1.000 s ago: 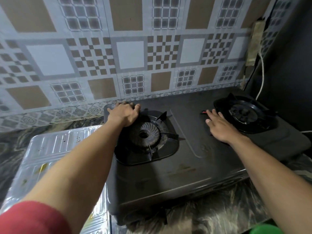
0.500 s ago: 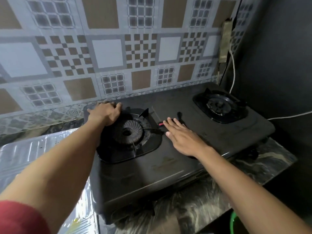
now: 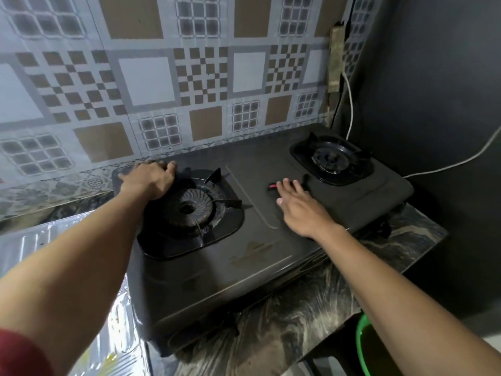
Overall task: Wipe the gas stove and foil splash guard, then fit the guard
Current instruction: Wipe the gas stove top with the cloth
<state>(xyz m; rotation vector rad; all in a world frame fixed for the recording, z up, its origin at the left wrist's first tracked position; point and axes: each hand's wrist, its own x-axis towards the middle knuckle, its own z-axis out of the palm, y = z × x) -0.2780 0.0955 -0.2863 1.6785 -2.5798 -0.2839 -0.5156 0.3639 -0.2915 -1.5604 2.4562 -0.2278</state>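
Observation:
A black two-burner gas stove point(image 3: 257, 267) stands on a marbled counter against the tiled wall. My left hand point(image 3: 149, 180) grips the stove's back-left corner, fingers curled over the edge beside the left burner point(image 3: 187, 207). My right hand point(image 3: 301, 210) lies flat with straight fingers on the middle panel, left of the right burner point(image 3: 330, 160). A small red and black thing point(image 3: 272, 186) shows at its fingertips; what it is I cannot tell. The foil splash guard point(image 3: 35, 240) lies flat on the counter left of the stove, partly under my left arm.
A white cable point(image 3: 349, 104) hangs in the right corner and runs along the dark side wall. A green tub rim point(image 3: 362, 340) shows below the counter's front right. The marbled counter point(image 3: 298, 321) extends in front of the stove.
My right hand has slid left from beside the right burner to the stove's middle panel. My left hand has kept its hold on the back-left corner.

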